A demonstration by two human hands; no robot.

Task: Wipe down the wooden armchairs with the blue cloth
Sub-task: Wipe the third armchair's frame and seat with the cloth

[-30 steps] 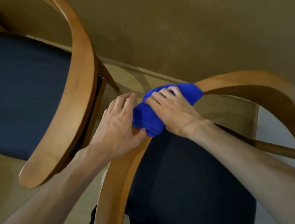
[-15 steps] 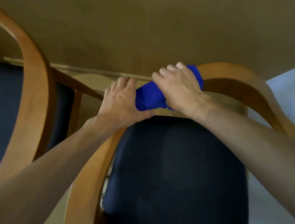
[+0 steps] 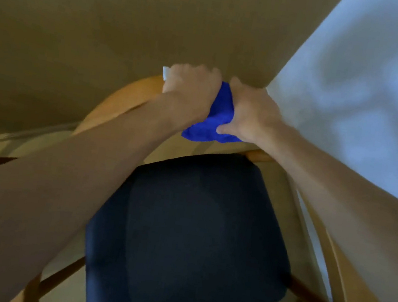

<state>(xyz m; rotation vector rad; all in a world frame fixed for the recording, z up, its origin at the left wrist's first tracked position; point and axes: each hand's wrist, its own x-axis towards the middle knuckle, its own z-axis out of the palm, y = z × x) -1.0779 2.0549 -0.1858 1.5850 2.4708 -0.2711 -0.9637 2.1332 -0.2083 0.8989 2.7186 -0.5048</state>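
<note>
Blue cloth (image 3: 216, 120): bright saturated blue, fuzzy terry-like nap, bunched into a thick wad, lower edge spilling out in a rounded lump. Sits on the curved wooden top rail of the armchair (image 3: 125, 101), at the far bend of the backrest, squeezed between both hands.

Left hand (image 3: 190, 93): knuckles up, fingers curled over the rail and out of sight behind it, pressed against the cloth's left side; cannot tell whether gripping cloth, rail or both. Small white patch at the far knuckles, blurred, unidentifiable.

Right hand (image 3: 251, 114): fingers curled over the cloth top, thumb pressed into the lower blue fold, clamping the cloth.

Armchair: light honey-coloured bentwood, rail arcing from the left behind the hands, right arm sweeping down the right edge. Dark navy seat cushion (image 3: 188, 239) below the hands, nothing on it. Tan floor (image 3: 108, 23) beyond; pale white fabric (image 3: 366, 97) at upper right, blurred. No containers visible.
</note>
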